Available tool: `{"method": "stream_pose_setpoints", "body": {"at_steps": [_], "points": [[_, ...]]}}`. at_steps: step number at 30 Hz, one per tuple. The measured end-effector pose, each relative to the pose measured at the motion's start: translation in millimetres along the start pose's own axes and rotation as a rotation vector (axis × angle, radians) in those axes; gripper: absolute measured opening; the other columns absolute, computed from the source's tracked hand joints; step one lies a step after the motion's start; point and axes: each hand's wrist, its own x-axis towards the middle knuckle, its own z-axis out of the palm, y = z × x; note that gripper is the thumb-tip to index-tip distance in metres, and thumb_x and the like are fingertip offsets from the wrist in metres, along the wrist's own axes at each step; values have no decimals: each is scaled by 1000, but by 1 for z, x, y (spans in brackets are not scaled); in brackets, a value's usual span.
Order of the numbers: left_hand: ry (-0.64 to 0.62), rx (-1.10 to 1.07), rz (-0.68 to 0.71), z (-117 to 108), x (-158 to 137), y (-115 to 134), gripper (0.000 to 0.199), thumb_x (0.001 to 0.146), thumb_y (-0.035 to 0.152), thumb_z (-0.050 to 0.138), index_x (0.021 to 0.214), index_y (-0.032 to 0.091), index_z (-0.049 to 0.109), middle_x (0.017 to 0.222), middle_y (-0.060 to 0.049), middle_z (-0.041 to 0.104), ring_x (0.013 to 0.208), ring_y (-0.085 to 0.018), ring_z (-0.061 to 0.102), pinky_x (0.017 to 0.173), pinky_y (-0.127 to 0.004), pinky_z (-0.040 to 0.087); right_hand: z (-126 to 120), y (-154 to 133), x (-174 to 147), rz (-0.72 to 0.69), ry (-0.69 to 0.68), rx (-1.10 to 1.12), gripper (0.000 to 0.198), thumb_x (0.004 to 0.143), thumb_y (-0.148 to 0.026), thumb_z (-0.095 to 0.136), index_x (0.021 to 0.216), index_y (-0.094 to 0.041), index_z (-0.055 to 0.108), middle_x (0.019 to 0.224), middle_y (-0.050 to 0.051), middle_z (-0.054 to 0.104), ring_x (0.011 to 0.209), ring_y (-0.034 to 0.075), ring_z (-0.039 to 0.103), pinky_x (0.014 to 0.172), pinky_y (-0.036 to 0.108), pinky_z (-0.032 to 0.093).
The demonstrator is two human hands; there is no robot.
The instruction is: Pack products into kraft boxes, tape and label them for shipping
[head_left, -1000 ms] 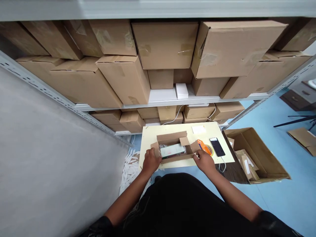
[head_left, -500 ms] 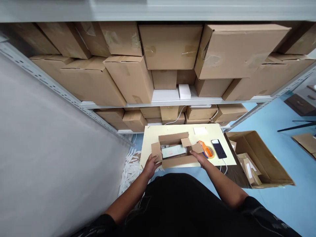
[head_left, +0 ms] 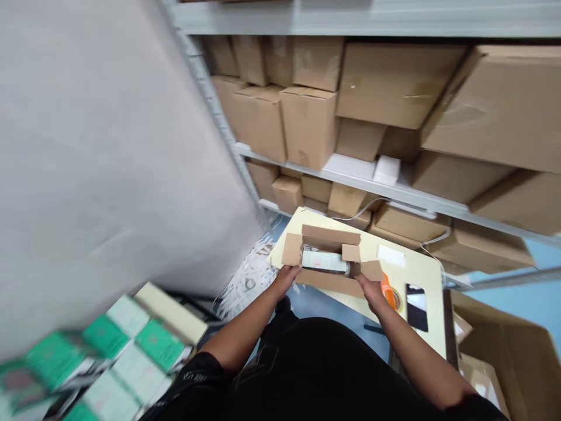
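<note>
Between my two hands is a small open cardboard box (head_left: 331, 285), its flaps spread outward. Inside it lies a pale green-and-white carton (head_left: 324, 261). My left hand (head_left: 287, 278) is closed on the box's left front corner. On the right front corner, my right hand (head_left: 369, 290) grips the cardboard below a raised flap. The box sits over the front edge of a cream table (head_left: 289, 237); whether it touches the top is unclear. Just right of my right hand are an orange tape dispenser (head_left: 386, 287) and a roll of yellow tape (head_left: 397, 300).
A phone (head_left: 416, 306) and a white card (head_left: 391, 255) lie on the table. Shelves of cardboard boxes (head_left: 309, 120) rise behind. Green and white cartons (head_left: 140, 374) are stacked at lower left, paper strips (head_left: 249, 278) cover the floor, and a large carton (head_left: 512, 345) stands right.
My view has swung left, bringing the green and white cartons into sight. The held box has shifted toward the table's left front edge, both hands still on it.
</note>
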Motion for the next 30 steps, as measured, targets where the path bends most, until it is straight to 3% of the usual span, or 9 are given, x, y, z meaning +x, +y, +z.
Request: {"method": "stream_pose_setpoints", "body": {"at_steps": [4, 7, 12, 17, 25, 30], "points": [[75, -112, 80, -11, -67, -4, 59, 82, 62, 69, 123, 19, 69, 126, -12, 73, 122, -31, 65, 104, -45, 50, -5, -13, 0, 106, -101, 38, 61, 65, -52, 73, 117, -21, 70, 128, 12, 74, 116, 35, 69, 94, 41, 58], [183, -170, 170, -36, -123, -11, 58, 87, 66, 63, 121, 19, 68, 130, -14, 70, 126, -30, 62, 102, -43, 49, 13, -26, -9, 96, -238, 60, 57, 63, -53, 76, 110, -20, 70, 120, 11, 76, 109, 35, 70, 88, 41, 59], [539, -184, 138, -93, -220, -27, 56, 88, 67, 61, 109, 16, 68, 112, -16, 73, 103, -27, 68, 90, -40, 53, 69, -53, -47, 25, -429, 98, 56, 59, -50, 82, 102, -16, 69, 107, 10, 75, 100, 33, 70, 79, 39, 58], [858, 59, 100, -154, -315, -50, 39, 84, 53, 68, 100, 18, 69, 94, -6, 73, 91, -22, 67, 84, -34, 51, 139, -82, -109, 35, -644, 46, 51, 57, -47, 86, 94, -15, 70, 93, 7, 76, 88, 29, 71, 68, 35, 58], [864, 225, 141, -263, -443, -87, 26, 87, 41, 65, 100, 19, 72, 97, -5, 76, 89, -20, 69, 81, -30, 53, 250, -97, -248, 21, -805, 23, 46, 55, -42, 87, 91, -17, 71, 84, 3, 76, 80, 25, 72, 60, 28, 57], [926, 328, 126, -342, -509, -84, 21, 87, 34, 62, 96, 19, 73, 91, -4, 76, 85, -19, 69, 79, -29, 53, 305, -96, -322, 30, -813, -26, 48, 55, -45, 86, 89, -16, 71, 81, 5, 76, 75, 27, 73, 58, 32, 58]]}}
